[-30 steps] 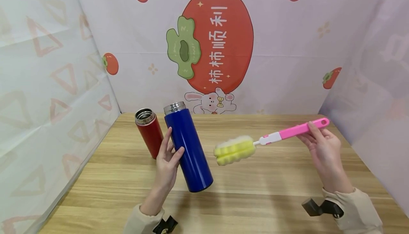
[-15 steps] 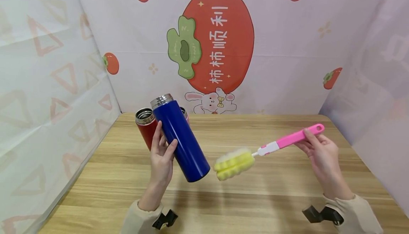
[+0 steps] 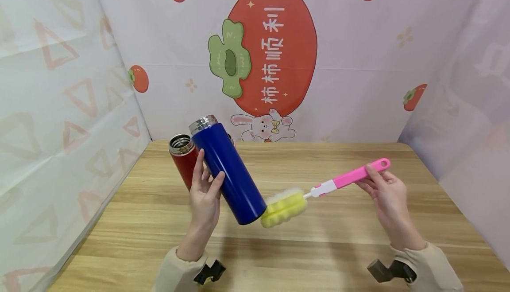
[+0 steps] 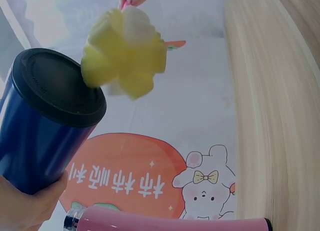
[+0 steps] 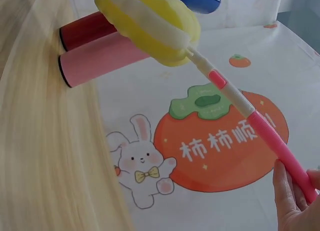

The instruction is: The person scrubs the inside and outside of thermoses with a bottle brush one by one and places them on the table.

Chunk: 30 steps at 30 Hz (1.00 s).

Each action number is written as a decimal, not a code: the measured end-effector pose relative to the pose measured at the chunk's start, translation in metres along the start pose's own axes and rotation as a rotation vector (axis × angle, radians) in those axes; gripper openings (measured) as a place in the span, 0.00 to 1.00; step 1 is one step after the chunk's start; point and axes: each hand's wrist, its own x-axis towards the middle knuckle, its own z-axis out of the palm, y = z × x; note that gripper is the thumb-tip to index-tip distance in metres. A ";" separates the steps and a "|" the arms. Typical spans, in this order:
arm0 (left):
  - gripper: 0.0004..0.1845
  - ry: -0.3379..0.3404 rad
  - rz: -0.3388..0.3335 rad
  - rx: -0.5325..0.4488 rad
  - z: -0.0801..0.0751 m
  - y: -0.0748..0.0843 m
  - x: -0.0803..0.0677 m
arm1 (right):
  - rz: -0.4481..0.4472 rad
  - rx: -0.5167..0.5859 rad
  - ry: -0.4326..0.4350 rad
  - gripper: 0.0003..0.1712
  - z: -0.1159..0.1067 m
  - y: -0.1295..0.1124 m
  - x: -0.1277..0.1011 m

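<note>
The left hand [image 3: 205,194] gripped the blue flask [image 3: 227,174], held tilted above the worktop [image 3: 338,247], mouth up. The right hand [image 3: 384,196] pinched the pink handle of the bottle brush [image 3: 318,189]; its yellow sponge head touched the flask's base. A red flask [image 3: 184,159] stood just behind.

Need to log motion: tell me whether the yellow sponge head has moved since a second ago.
Yes. The yellow sponge head has shifted down and slightly right against the table edge, and now meets the blue bottle.
</note>
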 end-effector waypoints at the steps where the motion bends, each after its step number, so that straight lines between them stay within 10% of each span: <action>1: 0.34 0.002 0.003 -0.003 0.001 0.000 0.000 | 0.005 -0.011 -0.004 0.19 0.006 0.000 -0.003; 13: 0.35 0.068 0.111 0.027 0.008 -0.007 -0.002 | 0.198 -0.003 0.077 0.04 0.141 -0.050 -0.077; 23: 0.34 0.087 0.196 0.114 0.003 -0.013 -0.003 | 0.140 -0.032 0.076 0.20 0.032 0.018 -0.032; 30: 0.34 0.075 0.175 0.153 -0.004 -0.013 -0.006 | 0.074 0.011 0.096 0.25 0.004 0.017 -0.023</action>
